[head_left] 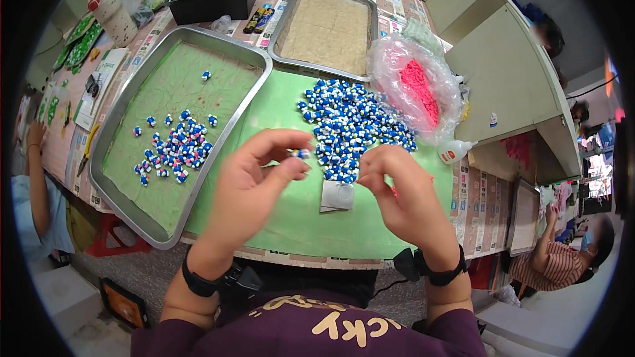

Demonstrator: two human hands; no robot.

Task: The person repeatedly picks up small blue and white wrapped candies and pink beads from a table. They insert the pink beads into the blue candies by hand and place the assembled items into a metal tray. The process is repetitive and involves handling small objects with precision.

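While a person's arm rests at the far left edge of the table (59, 152), a large metal tray (119, 116) lined with green felt-like cloth lies toward the table's left side, a loose cluster of small blue-and-white figurines (173, 149) scattered on its middle. Just right of the tray's near corner the left hand (248, 192) hovers above the green mat (291, 218), thumb and forefinger pinched narrowly on one tiny blue-and-white figurine (301, 153), the other fingers curled loosely. Behind it, a dense heap of matching glossy figurines (354, 125) covers the mat's far middle, and a small clear plastic packet (337, 195) lies on the mat between the hands. The right hand (400, 198) has its fingertips drawn close together; something reddish seems to peek from beneath it, though I cannot tell what it grips. At the table's far edge sits a second metal tray (327, 26) with a beige lining. Rightmost, a crinkled clear bag of pink pieces (417, 86) adjoins the heap, a small white glue bottle (455, 151) beside it.
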